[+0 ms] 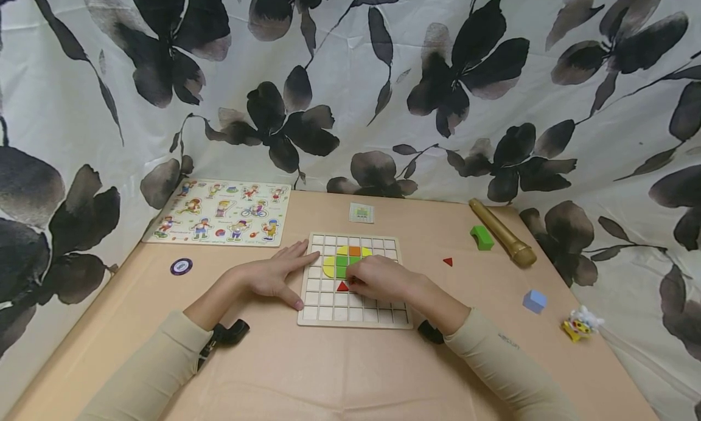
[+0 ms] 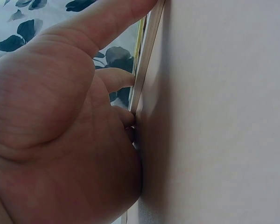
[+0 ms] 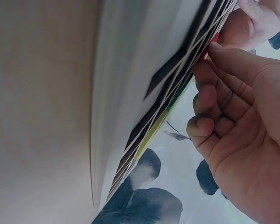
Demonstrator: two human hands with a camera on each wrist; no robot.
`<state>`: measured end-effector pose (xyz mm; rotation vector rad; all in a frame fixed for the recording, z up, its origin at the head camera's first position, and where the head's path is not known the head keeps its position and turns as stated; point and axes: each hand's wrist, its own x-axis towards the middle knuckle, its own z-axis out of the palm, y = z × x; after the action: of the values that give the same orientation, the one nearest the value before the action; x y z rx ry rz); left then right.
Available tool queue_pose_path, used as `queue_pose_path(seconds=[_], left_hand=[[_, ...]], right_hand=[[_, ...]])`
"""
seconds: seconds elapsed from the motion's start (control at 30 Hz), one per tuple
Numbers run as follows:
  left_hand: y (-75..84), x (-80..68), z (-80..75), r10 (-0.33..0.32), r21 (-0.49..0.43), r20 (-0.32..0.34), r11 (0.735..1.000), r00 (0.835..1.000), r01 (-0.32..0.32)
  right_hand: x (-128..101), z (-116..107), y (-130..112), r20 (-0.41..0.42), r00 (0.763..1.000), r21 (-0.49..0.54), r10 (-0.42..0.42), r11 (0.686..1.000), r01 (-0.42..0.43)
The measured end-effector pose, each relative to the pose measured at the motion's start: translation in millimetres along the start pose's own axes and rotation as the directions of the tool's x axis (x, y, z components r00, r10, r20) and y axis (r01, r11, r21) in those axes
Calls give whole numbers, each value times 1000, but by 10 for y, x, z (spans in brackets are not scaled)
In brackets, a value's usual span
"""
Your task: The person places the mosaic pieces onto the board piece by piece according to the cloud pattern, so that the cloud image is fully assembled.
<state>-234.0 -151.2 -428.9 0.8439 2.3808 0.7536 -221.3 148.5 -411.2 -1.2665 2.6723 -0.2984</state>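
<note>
A wooden grid board (image 1: 328, 314) lies on the tan table. Yellow, green (image 1: 342, 261) and orange (image 1: 355, 250) pieces sit in its upper cells. My left hand (image 1: 276, 275) lies flat beside the board, its fingers straight and touching the left edge; the left wrist view shows the fingers (image 2: 112, 18) against the board edge (image 2: 147, 51). My right hand (image 1: 380, 279) rests on the board with its fingers curled, fingertips holding a red triangle (image 1: 342, 286). In the right wrist view the index fingertip of that hand (image 3: 238, 102) meets the red triangle (image 3: 214, 38) on the board (image 3: 168, 93).
A picture puzzle (image 1: 221, 212) lies at the back left, with a purple round chip (image 1: 181, 266) near it. A small card (image 1: 361, 212) sits behind the board. To the right are a green block (image 1: 482, 237), gold tube (image 1: 501, 232), second red triangle (image 1: 448, 261), blue cube (image 1: 534, 300) and small toy (image 1: 582, 322).
</note>
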Motion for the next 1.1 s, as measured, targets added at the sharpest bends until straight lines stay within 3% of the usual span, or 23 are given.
queue_pose_path(seconds=[0.5, 1.1], left_hand=[[-3, 3, -1, 3, -2, 4, 1000, 1000, -3], [-2, 11, -10, -12, 2, 7, 1000, 1000, 12]], right_hand=[[-48, -58, 68, -18, 1000, 108, 18, 994, -16], [-85, -75, 56, 16, 999, 101, 30, 994, -31]])
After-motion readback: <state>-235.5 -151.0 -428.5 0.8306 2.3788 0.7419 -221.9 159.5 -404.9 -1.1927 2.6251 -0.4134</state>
